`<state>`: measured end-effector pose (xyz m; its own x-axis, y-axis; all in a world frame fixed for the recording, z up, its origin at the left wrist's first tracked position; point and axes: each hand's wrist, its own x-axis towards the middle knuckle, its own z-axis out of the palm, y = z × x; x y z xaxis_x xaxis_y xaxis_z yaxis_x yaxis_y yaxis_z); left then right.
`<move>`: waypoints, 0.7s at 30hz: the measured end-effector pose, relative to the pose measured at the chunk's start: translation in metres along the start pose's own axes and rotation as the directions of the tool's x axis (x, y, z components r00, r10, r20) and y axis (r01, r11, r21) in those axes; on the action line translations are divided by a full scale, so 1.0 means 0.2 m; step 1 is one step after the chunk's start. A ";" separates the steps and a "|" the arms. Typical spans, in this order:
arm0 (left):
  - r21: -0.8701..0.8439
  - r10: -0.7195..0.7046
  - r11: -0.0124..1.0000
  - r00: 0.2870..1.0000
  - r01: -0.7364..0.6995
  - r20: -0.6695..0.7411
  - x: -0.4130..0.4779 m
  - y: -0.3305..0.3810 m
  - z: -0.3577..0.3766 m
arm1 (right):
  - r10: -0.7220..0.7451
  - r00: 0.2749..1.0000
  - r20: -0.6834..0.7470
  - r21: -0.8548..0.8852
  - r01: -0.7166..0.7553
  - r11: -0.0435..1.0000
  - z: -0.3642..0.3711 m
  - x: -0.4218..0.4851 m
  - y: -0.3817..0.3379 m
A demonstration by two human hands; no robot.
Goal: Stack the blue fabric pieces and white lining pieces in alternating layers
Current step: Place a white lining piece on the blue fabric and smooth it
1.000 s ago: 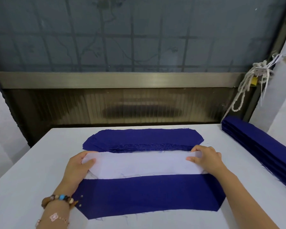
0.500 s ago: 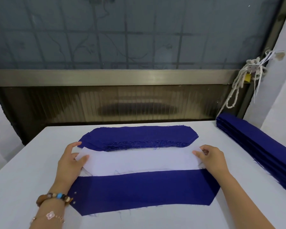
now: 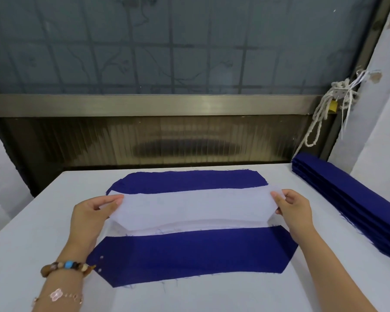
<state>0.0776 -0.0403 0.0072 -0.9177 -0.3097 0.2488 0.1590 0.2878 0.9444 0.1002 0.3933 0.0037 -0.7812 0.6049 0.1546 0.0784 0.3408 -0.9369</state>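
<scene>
A long white lining piece (image 3: 194,208) hangs lifted over the middle of the table. My left hand (image 3: 92,212) pinches its left end and my right hand (image 3: 295,210) pinches its right end. Under it lies more white lining (image 3: 144,231), showing as a thin strip. A blue fabric piece (image 3: 189,253) lies flat nearer to me. Behind the lifted lining sits a stack of blue fabric pieces (image 3: 189,181), its near edge hidden by the lining.
A tall pile of long blue fabric strips (image 3: 351,206) runs along the table's right edge. The white table (image 3: 43,221) ends at a window wall behind. A knotted white cord (image 3: 324,113) hangs at the back right.
Both hands have gone from pressing the white lining on the table to pinching its ends. The top lining piece has risen off the pile and moved toward the far blue stack.
</scene>
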 end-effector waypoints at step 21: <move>-0.040 -0.093 0.994 0.984 0.100 0.155 -0.31 -0.10 -0.15 | -0.080 0.992 0.100 -0.187 0.098 0.977 -0.20 -0.30 0.12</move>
<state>0.1423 -0.0534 -0.0213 -0.9738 -0.1906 0.1240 0.0809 0.2193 0.9723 0.1736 0.3931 -0.0148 -0.8432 0.5003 0.1967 0.1164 0.5271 -0.8418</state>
